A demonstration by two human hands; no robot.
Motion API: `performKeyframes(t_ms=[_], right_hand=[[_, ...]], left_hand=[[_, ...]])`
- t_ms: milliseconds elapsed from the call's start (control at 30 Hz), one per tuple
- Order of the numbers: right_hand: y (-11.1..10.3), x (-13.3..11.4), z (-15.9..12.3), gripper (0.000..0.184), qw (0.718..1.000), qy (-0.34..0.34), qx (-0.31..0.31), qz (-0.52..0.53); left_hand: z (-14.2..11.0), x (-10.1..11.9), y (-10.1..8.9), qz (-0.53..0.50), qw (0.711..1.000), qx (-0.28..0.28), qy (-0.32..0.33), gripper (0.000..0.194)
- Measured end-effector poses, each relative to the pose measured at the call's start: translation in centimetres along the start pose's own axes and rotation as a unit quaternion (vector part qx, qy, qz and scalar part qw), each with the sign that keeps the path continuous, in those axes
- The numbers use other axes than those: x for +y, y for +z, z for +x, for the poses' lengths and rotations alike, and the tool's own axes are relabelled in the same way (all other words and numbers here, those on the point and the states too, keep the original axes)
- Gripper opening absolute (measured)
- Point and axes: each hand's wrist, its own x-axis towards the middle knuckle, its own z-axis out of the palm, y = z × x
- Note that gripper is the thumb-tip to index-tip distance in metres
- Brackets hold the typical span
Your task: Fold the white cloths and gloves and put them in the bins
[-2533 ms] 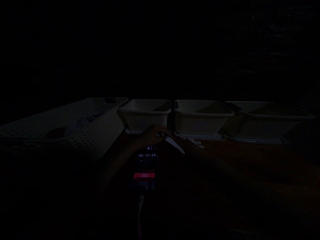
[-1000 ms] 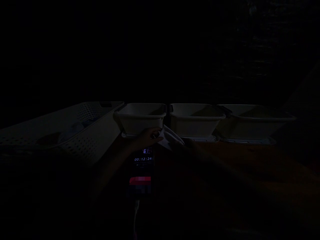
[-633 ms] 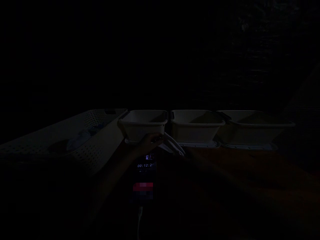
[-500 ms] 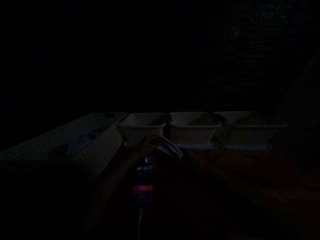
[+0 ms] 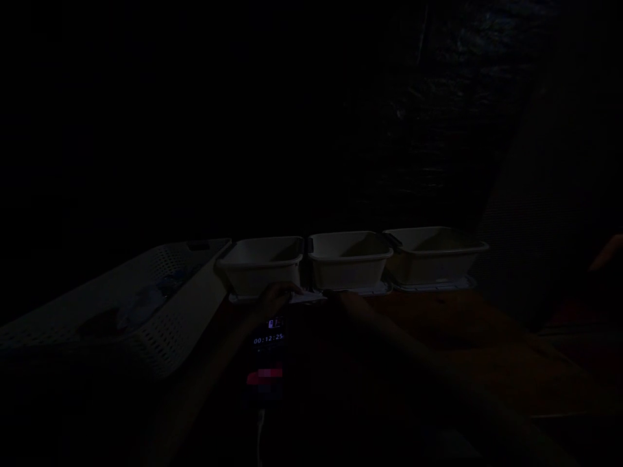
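The scene is very dark. My left hand [image 5: 277, 296] is closed, with thumb and fingers pinching the left end of a thin, folded white cloth piece [image 5: 307, 297]. At its other end is my right hand [image 5: 343, 300], whose fingers appear closed on the cloth, though shadow hides most of them. The cloth is stretched flat between both hands, low in front of the left and middle tubs. Its exact kind cannot be made out. Just below my left hand lies a lit phone [image 5: 267, 350] showing a running timer.
Three pale tubs, left [image 5: 260, 275], middle [image 5: 348, 269] and right [image 5: 435, 263], stand in a row on white lids. A large perforated basket [image 5: 195, 301] at left holds crumpled cloth-like items [image 5: 146, 305]. A cable [image 5: 260, 434] runs from the phone across the wooden table [image 5: 438, 324]. A dim limb-like shape [image 5: 608, 253] shows at right.
The cloth was bulkier and slanted down to the right; now it is narrow and nearly level between my hands. The view has turned right and tilted up, so the tubs sit lower and farther left.
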Motion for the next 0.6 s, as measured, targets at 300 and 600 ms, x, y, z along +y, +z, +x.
performKeyframes(t_ms=[300,600], right_hand=[[-6.3,2.2,1.0,0.032,0.993,-0.014,0.114,0.035],[-12.9,5.7,-5.8,0.045,0.968,0.054,0.236,0.068]], left_hand=[[2.1,7.2,1.2,0.110,0.983,0.017,0.148,0.041],[8.1,14.3,7.3,0.157,0.959,0.044,0.232,0.063]])
